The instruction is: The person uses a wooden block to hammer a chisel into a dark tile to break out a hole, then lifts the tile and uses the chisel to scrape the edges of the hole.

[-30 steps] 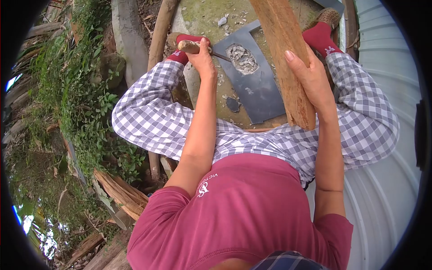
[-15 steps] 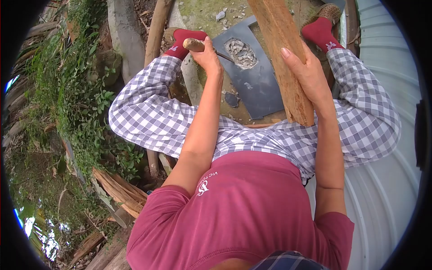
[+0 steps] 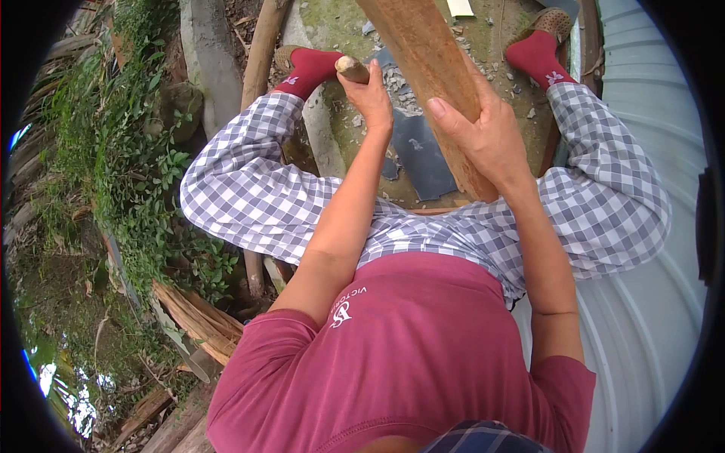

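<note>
Leafy plants point(image 3: 151, 158) crowd my left, pale ribbed sheeting point(image 3: 646, 143) my right. Between my feet, grey rubble point(image 3: 399, 84) lies on a dark sheet point(image 3: 424, 155), partly blocked by a thick, rough brown plank point(image 3: 419, 57) slanting over it. My right hand point(image 3: 489, 136) clasps the plank; my left hand point(image 3: 371, 104), apart from it, grips a pale-ended wooden handle point(image 3: 352, 69).
</note>
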A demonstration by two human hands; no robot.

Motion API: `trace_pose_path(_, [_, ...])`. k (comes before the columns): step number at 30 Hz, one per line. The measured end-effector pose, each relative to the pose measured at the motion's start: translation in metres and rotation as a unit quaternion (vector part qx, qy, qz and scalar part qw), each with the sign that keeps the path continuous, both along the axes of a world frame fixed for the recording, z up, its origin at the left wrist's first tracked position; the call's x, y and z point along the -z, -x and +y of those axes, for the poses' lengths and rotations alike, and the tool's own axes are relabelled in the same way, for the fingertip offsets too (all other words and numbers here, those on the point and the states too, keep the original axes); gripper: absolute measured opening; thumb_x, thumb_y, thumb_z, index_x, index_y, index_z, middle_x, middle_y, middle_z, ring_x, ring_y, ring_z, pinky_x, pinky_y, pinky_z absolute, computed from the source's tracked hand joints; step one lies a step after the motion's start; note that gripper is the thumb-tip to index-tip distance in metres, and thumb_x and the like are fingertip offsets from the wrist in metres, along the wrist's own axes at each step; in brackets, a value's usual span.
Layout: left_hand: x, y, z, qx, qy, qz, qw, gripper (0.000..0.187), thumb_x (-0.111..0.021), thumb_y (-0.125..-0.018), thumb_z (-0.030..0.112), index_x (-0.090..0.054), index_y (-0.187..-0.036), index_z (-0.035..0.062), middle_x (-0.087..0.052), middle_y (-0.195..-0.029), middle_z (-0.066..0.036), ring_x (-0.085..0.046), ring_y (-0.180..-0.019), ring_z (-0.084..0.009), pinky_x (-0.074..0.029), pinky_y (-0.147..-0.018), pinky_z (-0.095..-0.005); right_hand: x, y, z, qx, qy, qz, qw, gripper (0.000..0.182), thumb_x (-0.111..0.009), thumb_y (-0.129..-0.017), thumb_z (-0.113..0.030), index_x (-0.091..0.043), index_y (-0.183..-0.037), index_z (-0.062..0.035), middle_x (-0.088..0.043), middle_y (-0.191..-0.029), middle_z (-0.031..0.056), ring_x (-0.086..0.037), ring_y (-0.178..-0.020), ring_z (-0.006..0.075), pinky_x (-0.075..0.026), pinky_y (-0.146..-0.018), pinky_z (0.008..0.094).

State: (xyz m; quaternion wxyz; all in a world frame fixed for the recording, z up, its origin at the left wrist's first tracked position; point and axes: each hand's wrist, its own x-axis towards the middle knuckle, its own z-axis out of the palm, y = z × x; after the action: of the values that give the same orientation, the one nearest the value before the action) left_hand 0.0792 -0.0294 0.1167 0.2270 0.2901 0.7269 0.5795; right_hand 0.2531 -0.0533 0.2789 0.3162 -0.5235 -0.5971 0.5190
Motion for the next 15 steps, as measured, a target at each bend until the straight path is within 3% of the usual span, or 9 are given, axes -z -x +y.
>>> trace_pose_path(1, [0.002, -0.002, 0.001, 0.013, -0.039, 0.000, 0.999, 0.043, -0.067, -0.082, 0.012, -0.043, -0.116, 0.0005, -0.056, -0.101, -0.011, -0.054, -0.093, -0.0188, -0.043, -0.085, -0.0325, 0.001, 0.006, -0.002, -0.017, -0.008, 0.008, 1.000, 0.070, -0.062, -0.075, -0.049, -0.043, -0.137, -0.0222, -0.064, -0.107, 0.0214, -0.061, -0.101, 0.0367, -0.047, -0.088, 0.0409])
trace_pose_path(2, [0.003, -0.003, 0.000, 0.027, -0.079, 0.000, 0.997, 0.042, -0.067, -0.082, 0.011, -0.044, -0.115, 0.0012, -0.056, -0.101, -0.010, -0.054, -0.094, -0.0181, -0.043, -0.085, -0.0320, 0.013, 0.009, -0.002, -0.017, -0.010, 0.009, 1.000, 0.070, -0.062, -0.075, -0.049, -0.043, -0.137, -0.0222, -0.064, -0.107, 0.0214, -0.061, -0.101, 0.0367, -0.047, -0.088, 0.0409])
trace_pose_path(4, [-0.004, -0.007, -0.005, 0.047, -0.125, -0.019, 0.991, 0.040, -0.066, -0.081, 0.009, -0.044, -0.114, 0.0030, -0.056, -0.102, -0.008, -0.054, -0.096, -0.0168, -0.043, -0.085, -0.0303, 0.027, 0.015, 0.006, -0.147, 0.033, -0.177, 0.973, 0.069, -0.063, -0.075, -0.046, -0.043, -0.137, -0.0219, -0.065, -0.103, 0.0204, -0.062, -0.098, 0.0374, -0.048, -0.086, 0.0409])
trace_pose_path(6, [-0.011, -0.010, 0.001, 0.053, -0.144, -0.113, 0.982, 0.039, -0.067, -0.081, 0.008, -0.045, -0.113, 0.0042, -0.056, -0.102, -0.007, -0.055, -0.097, -0.0157, -0.043, -0.085, -0.0289, 0.019, 0.012, 0.015, -0.118, 0.025, -0.153, 0.981, 0.069, -0.062, -0.075, -0.047, -0.043, -0.137, -0.0225, -0.065, -0.102, 0.0201, -0.062, -0.096, 0.0371, -0.048, -0.085, 0.0412])
trace_pose_path(8, [-0.009, -0.009, -0.007, 0.036, -0.101, -0.074, 0.991, 0.038, -0.068, -0.080, 0.009, -0.045, -0.110, 0.0032, -0.056, -0.099, -0.007, -0.055, -0.093, -0.0153, -0.044, -0.083, -0.0296, -0.008, 0.013, 0.010, -0.112, 0.049, -0.123, 0.985, 0.069, -0.061, -0.075, -0.047, -0.043, -0.137, -0.0232, -0.066, -0.100, 0.0198, -0.063, -0.095, 0.0368, -0.048, -0.084, 0.0414])
trace_pose_path(10, [-0.005, -0.004, -0.001, 0.023, -0.062, -0.024, 0.998, 0.037, -0.068, -0.080, 0.010, -0.045, -0.109, 0.0021, -0.056, -0.096, -0.009, -0.054, -0.088, -0.0161, -0.045, -0.080, -0.0310, -0.037, 0.014, 0.019, -0.046, -0.008, -0.004, 0.999, 0.072, -0.060, -0.076, -0.051, -0.043, -0.138, -0.0162, -0.066, -0.099, 0.0195, -0.064, -0.093, 0.0337, -0.047, -0.086, 0.0394])
trace_pose_path(12, [-0.009, -0.003, -0.002, 0.029, -0.039, 0.008, 0.999, 0.036, -0.067, -0.081, 0.010, -0.045, -0.108, 0.0011, -0.056, -0.094, -0.010, -0.054, -0.085, -0.0178, -0.045, -0.079, -0.0325, -0.036, 0.021, 0.020, -0.046, -0.039, 0.004, 0.998, 0.072, -0.060, -0.077, -0.051, -0.044, -0.137, -0.0154, -0.066, -0.100, 0.0189, -0.064, -0.092, 0.0326, -0.047, -0.086, 0.0388])
trace_pose_path(14, [-0.006, -0.005, -0.001, 0.025, -0.090, -0.032, 0.995, 0.036, -0.067, -0.080, 0.010, -0.046, -0.108, 0.0009, -0.056, -0.095, -0.010, -0.055, -0.087, -0.0192, -0.045, -0.081, -0.0325, -0.016, 0.023, 0.025, -0.043, -0.075, 0.007, 0.996, 0.072, -0.059, -0.077, -0.051, -0.044, -0.137, -0.0145, -0.066, -0.101, 0.0182, -0.065, -0.091, 0.0315, -0.047, -0.086, 0.0382])
trace_pose_path(15, [-0.015, -0.010, -0.002, 0.031, -0.123, -0.025, 0.992, 0.039, -0.068, -0.080, 0.010, -0.046, -0.110, 0.0004, -0.057, -0.098, -0.011, -0.056, -0.090, -0.0199, -0.045, -0.083, -0.0330, 0.016, 0.021, 0.029, -0.114, -0.027, -0.093, 0.989, 0.072, -0.061, -0.077, -0.050, -0.044, -0.136, -0.0122, -0.065, -0.104, 0.0173, -0.064, -0.093, 0.0285, -0.047, -0.086, 0.0367])
